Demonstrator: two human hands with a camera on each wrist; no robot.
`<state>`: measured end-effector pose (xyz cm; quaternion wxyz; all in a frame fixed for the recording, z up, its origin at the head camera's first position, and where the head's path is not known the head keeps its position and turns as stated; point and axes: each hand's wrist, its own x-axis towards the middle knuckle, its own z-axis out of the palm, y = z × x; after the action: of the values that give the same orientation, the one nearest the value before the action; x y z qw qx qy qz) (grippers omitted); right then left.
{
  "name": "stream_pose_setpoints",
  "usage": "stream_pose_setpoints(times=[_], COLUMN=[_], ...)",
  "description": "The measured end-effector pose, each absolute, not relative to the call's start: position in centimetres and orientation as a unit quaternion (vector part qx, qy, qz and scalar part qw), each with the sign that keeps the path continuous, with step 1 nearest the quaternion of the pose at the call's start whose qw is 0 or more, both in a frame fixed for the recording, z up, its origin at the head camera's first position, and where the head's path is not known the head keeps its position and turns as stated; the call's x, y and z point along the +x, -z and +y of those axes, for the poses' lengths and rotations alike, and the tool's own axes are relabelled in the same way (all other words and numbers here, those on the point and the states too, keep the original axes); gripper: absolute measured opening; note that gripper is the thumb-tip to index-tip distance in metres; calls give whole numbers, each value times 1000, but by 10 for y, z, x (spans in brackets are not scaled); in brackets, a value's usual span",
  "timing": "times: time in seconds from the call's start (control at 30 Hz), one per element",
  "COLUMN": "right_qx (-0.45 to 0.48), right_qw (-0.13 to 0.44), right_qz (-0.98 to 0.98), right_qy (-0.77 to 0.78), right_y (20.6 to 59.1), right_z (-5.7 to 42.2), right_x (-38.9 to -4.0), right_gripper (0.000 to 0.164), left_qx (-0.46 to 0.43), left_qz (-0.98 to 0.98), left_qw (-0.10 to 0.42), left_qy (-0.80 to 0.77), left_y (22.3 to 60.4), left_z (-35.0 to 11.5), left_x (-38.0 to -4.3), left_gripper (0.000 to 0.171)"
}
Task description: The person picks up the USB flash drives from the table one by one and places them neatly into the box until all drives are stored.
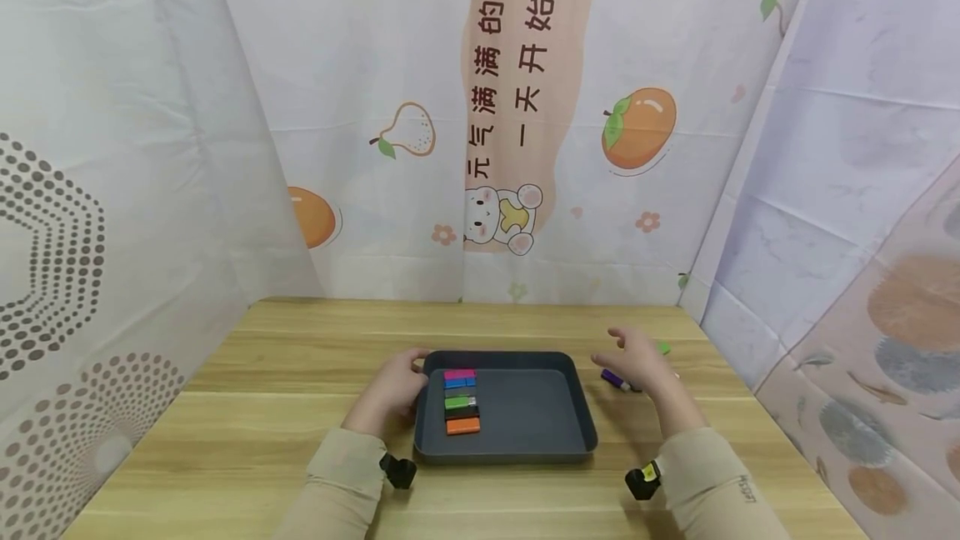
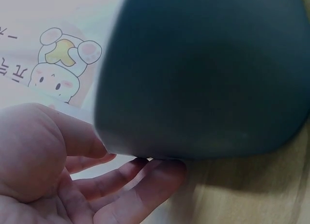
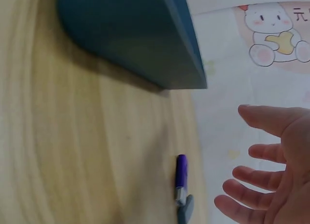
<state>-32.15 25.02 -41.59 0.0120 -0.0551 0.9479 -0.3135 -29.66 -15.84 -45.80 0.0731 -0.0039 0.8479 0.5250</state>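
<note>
A dark grey tray [image 1: 517, 458] lies on the wooden table. Several small coloured USB flash drives [image 1: 462, 426] form a column along its left inside, in pink, blue, green, black and orange. My left hand [image 1: 393, 383] is at the tray's far left corner; its loosely bent fingertips touch the outer wall, as the left wrist view shows. To the right of the tray, my right hand [image 1: 637, 359] hovers with fingers spread and nothing in them. Beneath it lies a purple USB flash drive [image 3: 181, 178], with a dark grey piece [image 3: 185, 210] against its silver end.
Beyond my right hand a green piece [image 1: 663, 347] shows, partly hidden. Printed white curtains [image 1: 360, 190] hang behind the table [image 1: 262, 423] and along both sides. Each wrist carries a small black camera [image 1: 642, 482].
</note>
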Motion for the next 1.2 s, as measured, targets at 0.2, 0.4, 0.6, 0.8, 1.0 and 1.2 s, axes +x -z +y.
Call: stream_pose_setpoints(times=[0.2, 0.4, 0.6, 0.8, 1.0, 1.2], right_qx=[-51, -56, -51, -46, -53, -59], right_qw=[10, 16, 33, 42, 49, 52], right_qz=[963, 967, 967, 972, 976, 975], right_qy=[264, 247, 246, 225, 208, 208], right_y=[425, 433, 437, 439, 440, 438], right_z=[251, 251, 252, 252, 250, 245], right_x=[-324, -323, -321, -321, -321, -320], right_gripper=[73, 74, 74, 72, 62, 58], left_qx=[-8, -7, -7, -5, -10, -9], left_qz=[846, 850, 850, 854, 848, 844], left_qw=[76, 75, 77, 75, 79, 80], left_qy=[-527, -522, -521, -515, -524, -530], left_y=[458, 460, 461, 461, 460, 461], left_z=[-159, -160, -161, -161, -161, -160], left_x=[-297, -299, -300, -300, -299, -299], left_gripper=[51, 50, 49, 49, 48, 49])
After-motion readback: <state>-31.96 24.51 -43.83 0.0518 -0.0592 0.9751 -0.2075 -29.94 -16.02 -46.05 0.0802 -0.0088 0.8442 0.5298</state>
